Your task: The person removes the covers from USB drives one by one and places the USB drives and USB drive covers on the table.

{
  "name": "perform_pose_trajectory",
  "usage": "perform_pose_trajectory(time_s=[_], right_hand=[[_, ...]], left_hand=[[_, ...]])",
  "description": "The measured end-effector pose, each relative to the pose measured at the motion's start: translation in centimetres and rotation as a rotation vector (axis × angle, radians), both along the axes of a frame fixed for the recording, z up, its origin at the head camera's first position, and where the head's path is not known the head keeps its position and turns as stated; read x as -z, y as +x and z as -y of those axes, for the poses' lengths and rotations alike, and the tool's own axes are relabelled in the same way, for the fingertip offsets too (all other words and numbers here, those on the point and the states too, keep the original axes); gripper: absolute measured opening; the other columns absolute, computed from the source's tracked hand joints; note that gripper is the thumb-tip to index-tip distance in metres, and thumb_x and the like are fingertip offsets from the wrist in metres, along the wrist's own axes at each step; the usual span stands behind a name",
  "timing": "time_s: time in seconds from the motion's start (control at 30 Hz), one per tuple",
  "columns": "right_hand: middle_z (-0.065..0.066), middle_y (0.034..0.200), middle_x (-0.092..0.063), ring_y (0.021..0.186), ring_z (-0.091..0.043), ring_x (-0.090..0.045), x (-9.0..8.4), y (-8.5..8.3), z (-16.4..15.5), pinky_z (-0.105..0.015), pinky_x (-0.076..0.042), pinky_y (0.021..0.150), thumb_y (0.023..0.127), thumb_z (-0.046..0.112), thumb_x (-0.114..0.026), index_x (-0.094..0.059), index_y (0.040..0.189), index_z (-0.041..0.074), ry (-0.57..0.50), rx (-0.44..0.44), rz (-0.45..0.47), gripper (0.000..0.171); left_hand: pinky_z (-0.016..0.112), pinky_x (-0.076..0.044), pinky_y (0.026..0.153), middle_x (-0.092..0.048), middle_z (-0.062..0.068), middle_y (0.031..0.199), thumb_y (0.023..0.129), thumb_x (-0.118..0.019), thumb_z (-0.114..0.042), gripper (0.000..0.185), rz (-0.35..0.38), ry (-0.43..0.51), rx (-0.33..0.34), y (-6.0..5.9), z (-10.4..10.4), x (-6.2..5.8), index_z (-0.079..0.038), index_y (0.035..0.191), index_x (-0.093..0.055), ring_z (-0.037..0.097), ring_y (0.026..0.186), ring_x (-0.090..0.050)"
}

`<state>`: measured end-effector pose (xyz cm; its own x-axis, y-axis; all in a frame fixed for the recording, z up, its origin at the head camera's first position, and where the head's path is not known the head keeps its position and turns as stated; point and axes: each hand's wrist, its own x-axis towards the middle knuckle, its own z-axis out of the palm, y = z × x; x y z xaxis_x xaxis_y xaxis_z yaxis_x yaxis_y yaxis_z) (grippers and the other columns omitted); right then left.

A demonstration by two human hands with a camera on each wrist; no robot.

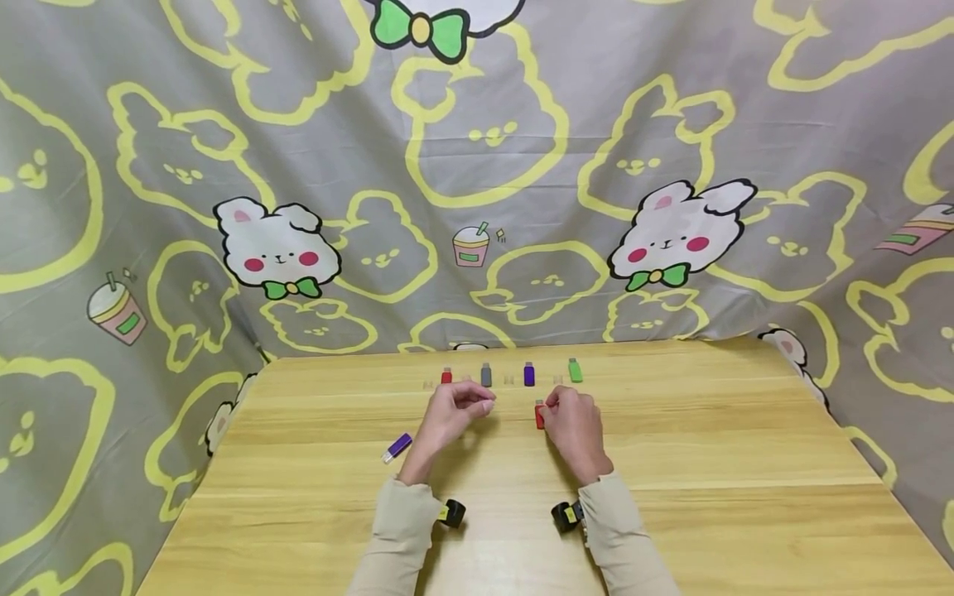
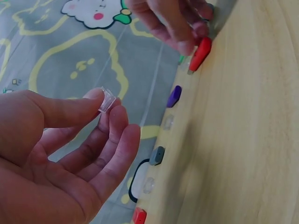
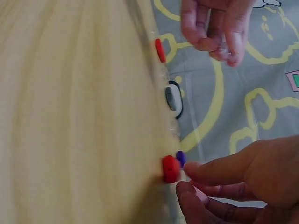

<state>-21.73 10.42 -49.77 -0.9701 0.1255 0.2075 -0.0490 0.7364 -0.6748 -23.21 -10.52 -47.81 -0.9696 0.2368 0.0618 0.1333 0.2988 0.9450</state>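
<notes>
My left hand [image 1: 483, 406] is raised a little above the wooden table [image 1: 671, 513] and pinches a small clear cap [image 2: 107, 99] between thumb and fingertips. My right hand [image 1: 547, 410] holds a red USB drive [image 1: 540, 415] by its end against the table top; the drive [image 2: 201, 52] stands tilted under the fingertips [image 3: 191, 168]. The two hands are a short gap apart. Behind them a row of uncapped drives stands near the far edge: red [image 1: 446, 376], grey [image 1: 486, 375], purple [image 1: 529, 374], green [image 1: 575, 370].
Loose clear caps [image 2: 168, 122] lie between the drives in the row. A capped purple drive [image 1: 397, 447] lies left of my left wrist. A grey cloth with bunny prints [image 1: 477, 165] hangs behind and beside the table.
</notes>
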Motion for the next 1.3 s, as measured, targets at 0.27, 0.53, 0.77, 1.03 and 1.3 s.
perform_pose_trajectory(time_s=[0.27,0.53,0.77,1.03,1.3], right_hand=[[-0.004,0.073,-0.069,0.066,-0.016,-0.064,-2.2,0.1,-1.4,-0.034,-0.056,0.062,0.088,0.008,-0.08,-0.074,0.085,0.001,-0.085,-0.02,0.003,0.01],[-0.006,0.077,-0.071,0.063,-0.016,-0.068,-3.3,0.3,-3.7,-0.03,-0.055,0.058,0.091,0.008,-0.077,-0.074,0.092,-0.002,-0.162,-0.019,0.041,0.01],[-0.006,0.08,-0.071,0.07,-0.018,-0.066,-3.4,0.2,-4.9,-0.03,-0.053,0.06,0.093,0.01,-0.076,-0.075,0.095,-0.001,-0.161,-0.005,0.073,0.011],[-0.008,0.08,-0.071,0.068,-0.019,-0.065,-3.6,0.1,-5.2,-0.031,-0.053,0.059,0.093,0.009,-0.075,-0.074,0.095,-0.001,-0.153,-0.017,0.062,0.011],[-0.007,0.081,-0.071,0.068,-0.018,-0.064,-3.4,0.2,-5.2,-0.031,-0.053,0.06,0.093,0.01,-0.075,-0.075,0.095,-0.001,-0.152,-0.008,0.089,0.011]], left_hand=[[0.026,-0.054,0.074,-0.076,0.008,0.095,0.093,-0.072,0.003,0.009,-0.06,-0.166,0.034,-0.6,-1.7,0.5,0.001,0.098,-0.079,0.014,0.082,-0.066],[0.037,-0.058,0.082,-0.078,0.008,0.093,0.09,-0.076,0.001,0.007,-0.119,-0.321,0.039,-1.8,-4.3,1.7,-0.004,0.091,-0.082,0.022,0.088,-0.071],[0.041,-0.059,0.087,-0.078,0.007,0.088,0.088,-0.077,0.003,0.009,-0.187,-0.428,0.049,-2.2,-5.8,2.1,-0.004,0.087,-0.082,0.026,0.091,-0.073],[0.039,-0.06,0.084,-0.077,0.004,0.084,0.089,-0.077,0.001,0.011,-0.182,-0.467,0.013,-2.3,-6.1,2.1,-0.006,0.084,-0.083,0.025,0.093,-0.071],[0.034,-0.06,0.079,-0.077,0.004,0.084,0.088,-0.079,0.0,0.007,-0.193,-0.449,-0.006,-2.2,-6.1,2.4,-0.005,0.085,-0.083,0.022,0.089,-0.072]])
